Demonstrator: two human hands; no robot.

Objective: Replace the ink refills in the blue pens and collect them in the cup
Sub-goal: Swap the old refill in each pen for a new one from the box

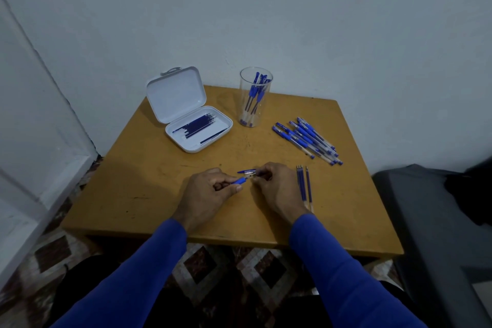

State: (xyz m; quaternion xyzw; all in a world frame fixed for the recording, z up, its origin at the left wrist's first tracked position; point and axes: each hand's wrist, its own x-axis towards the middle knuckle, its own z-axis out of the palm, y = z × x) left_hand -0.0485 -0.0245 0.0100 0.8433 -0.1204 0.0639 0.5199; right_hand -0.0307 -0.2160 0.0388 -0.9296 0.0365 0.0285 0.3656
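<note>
Centrally, both hands meet over the table: left hand grips a pen by its blue grip, right hand pinches its tip end. Cup with pens at 12 o'clock; open case of refills at 11; loose pens at 2; removed refills at 3.

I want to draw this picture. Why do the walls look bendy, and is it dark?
Head view: the wide lens bows the wall edge at the left; light is dim and bluish; soft shadow falls under the hands; the pens in the cup look fairly sharp, the small pen parts between the fingers slightly blurred.
</note>
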